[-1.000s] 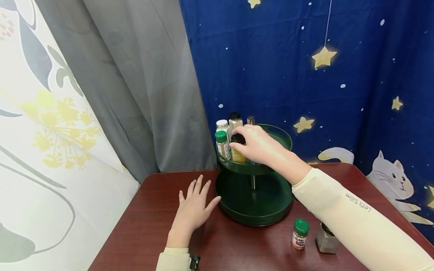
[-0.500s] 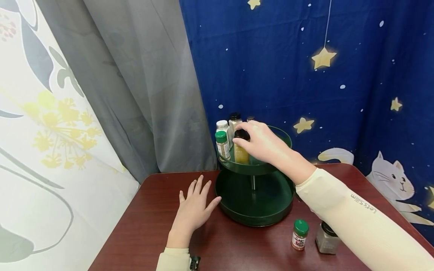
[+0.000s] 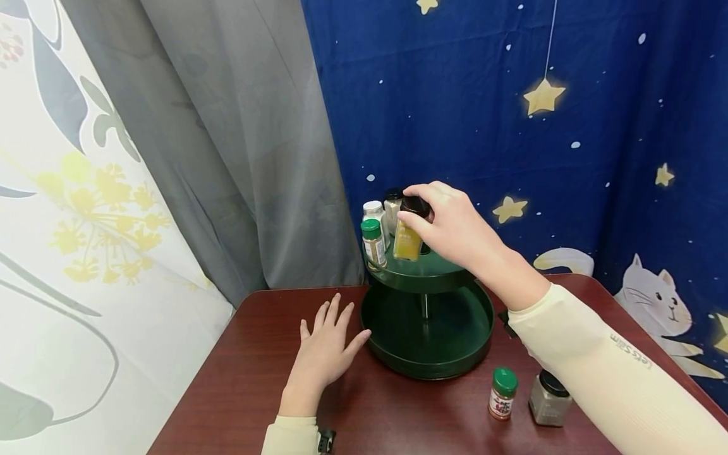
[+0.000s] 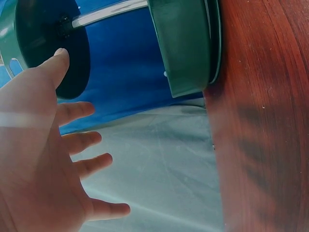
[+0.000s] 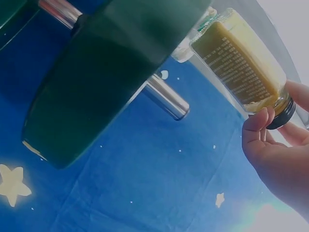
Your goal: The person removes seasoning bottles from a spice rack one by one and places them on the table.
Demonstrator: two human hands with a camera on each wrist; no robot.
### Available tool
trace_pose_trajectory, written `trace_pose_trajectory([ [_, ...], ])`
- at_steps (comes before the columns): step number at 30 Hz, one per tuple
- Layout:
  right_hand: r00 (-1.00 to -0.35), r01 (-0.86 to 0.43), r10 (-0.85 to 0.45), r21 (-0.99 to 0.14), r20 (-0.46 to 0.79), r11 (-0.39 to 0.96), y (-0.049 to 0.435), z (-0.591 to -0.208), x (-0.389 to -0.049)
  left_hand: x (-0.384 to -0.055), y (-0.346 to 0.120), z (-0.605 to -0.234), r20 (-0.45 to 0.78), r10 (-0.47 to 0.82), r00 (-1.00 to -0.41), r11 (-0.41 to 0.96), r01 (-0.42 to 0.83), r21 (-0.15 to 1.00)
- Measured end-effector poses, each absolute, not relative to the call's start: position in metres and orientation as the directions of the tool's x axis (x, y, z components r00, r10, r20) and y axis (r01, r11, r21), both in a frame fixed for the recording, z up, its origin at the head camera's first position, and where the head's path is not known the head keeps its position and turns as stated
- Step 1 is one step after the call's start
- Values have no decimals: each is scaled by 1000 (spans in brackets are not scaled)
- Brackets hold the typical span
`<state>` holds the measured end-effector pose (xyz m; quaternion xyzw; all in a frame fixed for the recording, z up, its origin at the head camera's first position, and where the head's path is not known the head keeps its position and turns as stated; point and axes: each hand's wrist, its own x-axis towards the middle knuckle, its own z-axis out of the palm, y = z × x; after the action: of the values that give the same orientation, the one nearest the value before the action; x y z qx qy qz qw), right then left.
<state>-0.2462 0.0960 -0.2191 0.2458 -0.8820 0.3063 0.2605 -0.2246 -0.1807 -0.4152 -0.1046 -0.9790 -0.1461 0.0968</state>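
My right hand point(image 3: 455, 221) grips a spice jar point(image 3: 407, 243) of yellow powder by its black cap, above the upper tier of a dark green two-tier rack point(image 3: 429, 365). In the right wrist view the jar point(image 5: 239, 60) shows a printed side, and fingers curl around the cap end. Three other jars stand on the upper tier: a green-capped jar point(image 3: 373, 243), a white-capped jar point(image 3: 373, 210) and a black-capped jar point(image 3: 392, 205). My left hand point(image 3: 323, 351) is spread with fingers straight, left of the lower tier; in the left wrist view the hand point(image 4: 43, 145) holds nothing.
On the reddish-brown table point(image 3: 239, 392), right of the rack, stand a green-capped jar with red contents point(image 3: 503, 395) and a square black-capped jar point(image 3: 549, 399), close to the right sleeve. A grey curtain point(image 3: 227, 158) and a blue starry curtain point(image 3: 455, 114) hang behind.
My right hand has lifted the yellow-powder jar up out of the upper tier and slightly to the right. The left hand stays in place.
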Motion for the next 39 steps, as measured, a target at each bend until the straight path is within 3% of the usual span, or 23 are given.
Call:
trace_pose_trajectory([
  [18, -725, -605, -238, -434, 646, 668, 113, -220, -216, -224, -182, -417, 222, 177, -959, 936, 234, 264],
  [31, -707, -614, -222, -427, 671, 664, 117, -251, -180, -224, -179, -415, 225, 183, -957, 934, 241, 264],
  [39, -760, -576, -200, -496, 618, 650, 125, -279, -161, -224, -178, -407, 252, 182, -950, 935, 246, 255],
])
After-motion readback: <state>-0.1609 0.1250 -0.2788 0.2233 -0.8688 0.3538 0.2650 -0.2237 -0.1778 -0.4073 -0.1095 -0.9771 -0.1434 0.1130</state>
